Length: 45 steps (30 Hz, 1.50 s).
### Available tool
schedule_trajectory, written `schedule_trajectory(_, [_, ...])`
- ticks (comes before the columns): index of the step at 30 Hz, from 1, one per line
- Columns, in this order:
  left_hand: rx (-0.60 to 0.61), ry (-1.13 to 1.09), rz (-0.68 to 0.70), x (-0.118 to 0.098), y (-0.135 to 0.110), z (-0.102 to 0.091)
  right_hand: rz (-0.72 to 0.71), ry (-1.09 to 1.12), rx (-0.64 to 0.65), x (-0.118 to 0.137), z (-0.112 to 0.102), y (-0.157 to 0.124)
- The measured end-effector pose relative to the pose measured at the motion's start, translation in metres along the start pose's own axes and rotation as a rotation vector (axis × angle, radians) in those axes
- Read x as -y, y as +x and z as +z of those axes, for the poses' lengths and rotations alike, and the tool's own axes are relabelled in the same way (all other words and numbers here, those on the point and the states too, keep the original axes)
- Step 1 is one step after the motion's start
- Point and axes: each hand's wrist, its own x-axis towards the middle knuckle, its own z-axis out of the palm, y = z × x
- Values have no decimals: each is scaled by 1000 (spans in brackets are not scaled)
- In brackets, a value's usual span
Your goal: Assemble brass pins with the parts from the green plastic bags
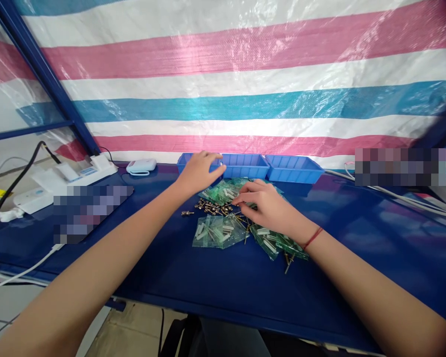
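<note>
My left hand (pixel 198 172) is over the left part of the blue plastic bins, its thumb and fingers apart. A tiny bright speck shows just by its fingertips, too small to name. Lower and to the right, my right hand (pixel 263 204) reaches into the pile with thumb and fingers bent together; whatever may be between them is hidden. Small brass-coloured metal pieces with thin shafts (pixel 212 207) lie in a heap left of its fingertips. Around them are green clear plastic packets (pixel 210 233) with white strips inside, some partly under my right hand and wrist.
Blue bins (pixel 295 169) line the back of the blue table (pixel 178 267), before a striped plastic sheet (pixel 245 99). At left are a white power strip (pixel 70 181) with cables, a pale blue case (pixel 141 167) and a blurred-out flat object (pixel 92 213). More cables (pixel 390 198) run at right.
</note>
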Motion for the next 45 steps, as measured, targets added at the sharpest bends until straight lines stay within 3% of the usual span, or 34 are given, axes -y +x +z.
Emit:
schedule_trajectory(6, [57, -53, 74, -16, -33, 13, -81, -152, 85, 7, 2, 6])
schedule_trajectory(11, [110, -144, 62, -21, -39, 8, -26, -65, 138, 0, 10, 10])
schedule_trajectory(15, [176, -264, -11, -27, -42, 2, -23, 15, 108, -4, 11, 9])
schedule_trajectory(18, [206, -324, -83, -28, -42, -1, 69, 227, 41, -4, 5, 6])
schedule_trajectory(22, [364, -448, -115, -27, -41, -4, 270, 690, 37, -3, -4, 3])
schedule_trajectory(27, [476, -675, -146, -31, -41, -6, 301, 1005, 25, 2, -9, 3])
schedule_trajectory(32, [496, -735, -193, -36, -42, -7, 384, 1025, -8, 3, -8, 2])
schedule_trajectory(41, [430, -737, -183, -34, -43, -4, 478, 1000, -137, 8, -4, 4])
schedule_trajectory(45, [352, -708, -174, -33, -44, 1, 412, 786, -285, 10, -3, 2])
